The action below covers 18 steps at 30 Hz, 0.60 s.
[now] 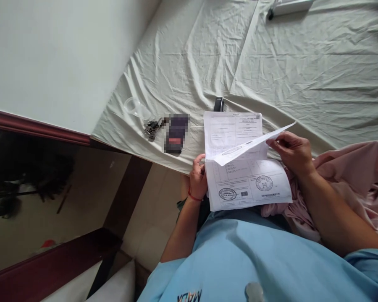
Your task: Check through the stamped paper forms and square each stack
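I hold a stack of printed white papers with round stamps near the bottom, over my lap at the bed's edge. My left hand grips the stack's left edge, fingers curled round it; a red thread circles the wrist. My right hand pinches the corner of the top sheet, which is lifted and folded over toward the left, showing the page beneath.
The bed's wrinkled pale sheet stretches ahead. On it lie a bunch of keys, a clear plastic lid, a blurred dark object and a small black item. Pink cloth bunches at right. A wall and dark wooden frame stand at left.
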Each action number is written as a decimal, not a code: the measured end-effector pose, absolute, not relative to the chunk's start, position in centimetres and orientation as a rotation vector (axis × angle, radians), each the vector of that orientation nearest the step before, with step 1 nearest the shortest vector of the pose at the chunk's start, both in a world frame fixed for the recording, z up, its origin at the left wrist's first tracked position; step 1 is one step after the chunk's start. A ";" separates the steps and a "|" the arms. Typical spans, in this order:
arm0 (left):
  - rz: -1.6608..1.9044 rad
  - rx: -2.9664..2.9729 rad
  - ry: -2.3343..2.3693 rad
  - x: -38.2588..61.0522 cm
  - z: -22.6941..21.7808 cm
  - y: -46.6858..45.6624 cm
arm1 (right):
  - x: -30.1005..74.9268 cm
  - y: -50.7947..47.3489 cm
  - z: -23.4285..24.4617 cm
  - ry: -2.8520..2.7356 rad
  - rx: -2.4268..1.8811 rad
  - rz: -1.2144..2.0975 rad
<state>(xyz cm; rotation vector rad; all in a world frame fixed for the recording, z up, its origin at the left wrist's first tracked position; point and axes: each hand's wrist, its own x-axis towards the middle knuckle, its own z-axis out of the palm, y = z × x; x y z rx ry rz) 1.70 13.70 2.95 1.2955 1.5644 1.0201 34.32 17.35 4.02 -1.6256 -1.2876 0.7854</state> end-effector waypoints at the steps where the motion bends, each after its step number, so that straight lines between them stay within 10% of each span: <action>1: 1.023 1.285 1.561 1.7 3.0 13.7 | 34.2 17.3 4.2 -1.292 -1.627 0.782; 18: 1.023 1.231 1.515 1.5 2.3 13.7 | 34.7 16.1 5.6 -1.126 -1.282 1.326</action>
